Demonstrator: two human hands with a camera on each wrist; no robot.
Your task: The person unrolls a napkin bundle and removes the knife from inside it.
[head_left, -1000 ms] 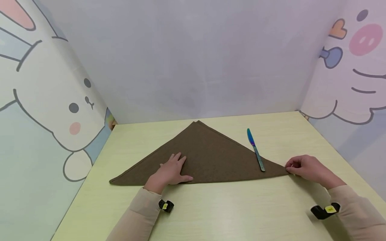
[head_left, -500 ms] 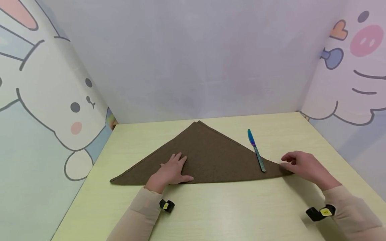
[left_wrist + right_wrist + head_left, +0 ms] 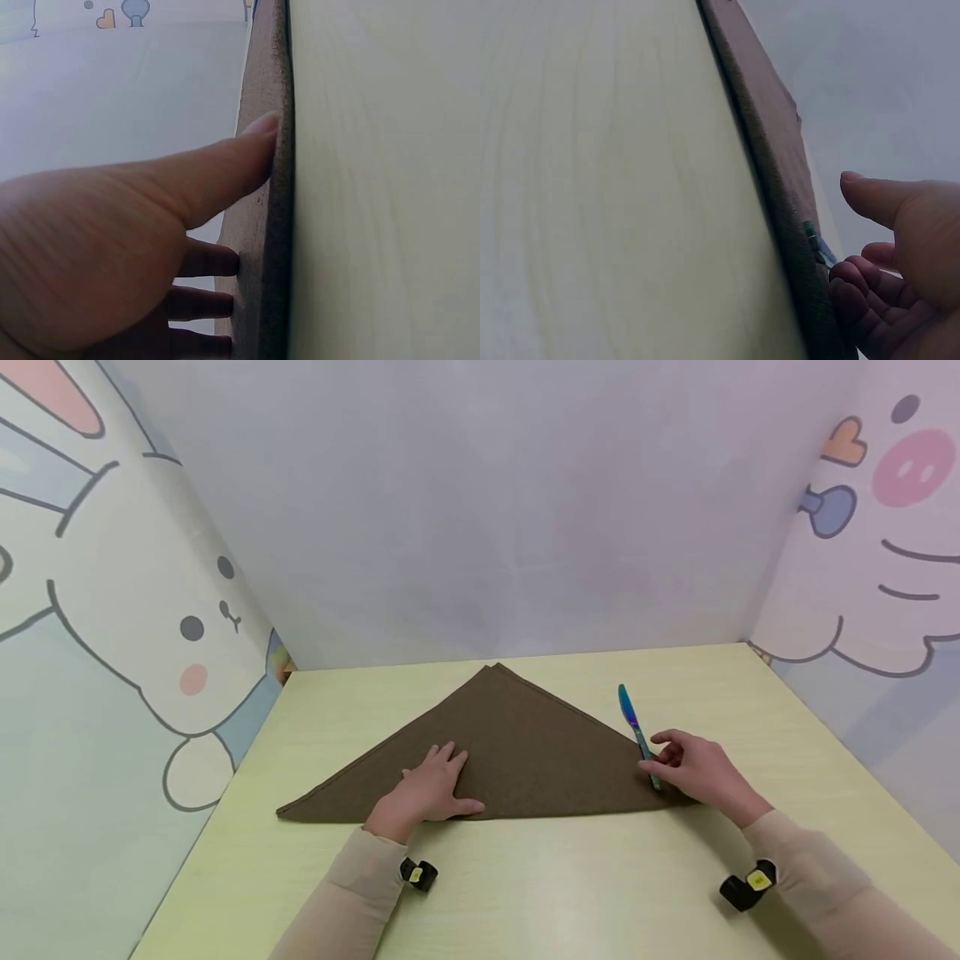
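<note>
A brown cloth (image 3: 547, 743), folded into a wide triangle, lies on the table with its peak pointing away from me. My left hand (image 3: 426, 787) rests on it with spread fingers, left of the middle; in the left wrist view the thumb (image 3: 225, 172) reaches the folded edge. A table knife (image 3: 628, 708) with a shiny blue-green blade lies across the cloth's right slope, its speckled handle on the cloth. Over that handle is my right hand (image 3: 697, 770), covering the cloth's right corner. In the right wrist view its thumb (image 3: 877, 196) stands apart from the bent fingers, close to the handle end (image 3: 811, 232).
The pale wood-grain table (image 3: 540, 885) extends in front of the cloth. A plain grey-white backdrop (image 3: 480, 510) stands behind it, with cartoon-printed side panels (image 3: 150, 610) at left and right. Each wrist carries a small black camera (image 3: 746, 885).
My right hand has let go of the cloth's right corner and moved left to the knife's handle. My left hand stays in place on the cloth.
</note>
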